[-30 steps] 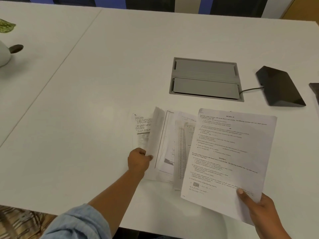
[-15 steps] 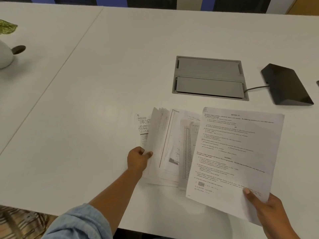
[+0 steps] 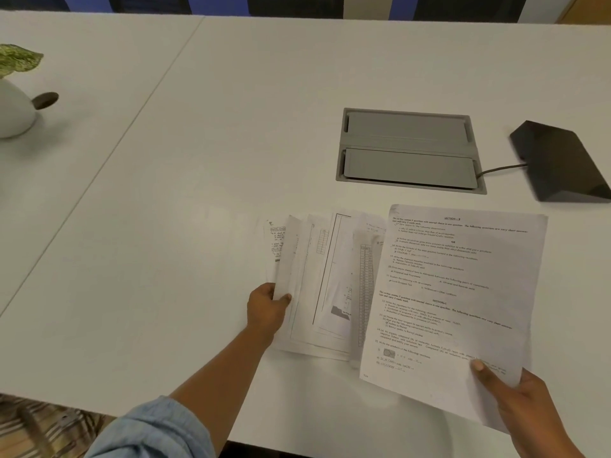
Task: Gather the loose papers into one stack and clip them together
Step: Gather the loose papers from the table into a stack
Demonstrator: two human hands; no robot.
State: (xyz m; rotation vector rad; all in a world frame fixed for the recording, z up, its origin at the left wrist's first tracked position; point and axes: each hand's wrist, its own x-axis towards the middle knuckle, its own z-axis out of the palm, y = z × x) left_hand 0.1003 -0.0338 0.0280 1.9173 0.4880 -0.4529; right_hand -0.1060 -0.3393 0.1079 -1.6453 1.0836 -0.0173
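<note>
Several printed papers (image 3: pixel 325 279) lie fanned out on the white table (image 3: pixel 198 193), overlapping one another. My left hand (image 3: pixel 266 309) pinches the left edges of these sheets, which curl up off the table. My right hand (image 3: pixel 515 401) grips the lower right corner of a large sheet of printed text (image 3: pixel 453 292), held tilted over the right side of the fan. No clip is in view.
A grey cable hatch (image 3: pixel 408 150) is set into the table behind the papers. A black wedge-shaped device (image 3: pixel 562 160) with a cable stands at the right. A white plant pot (image 3: pixel 15 107) stands at the far left. The table's front edge runs just below my hands.
My left hand has lifted more sheet edges, so the left side of the fan curls up higher. The right hand's sheet has shifted slightly right.
</note>
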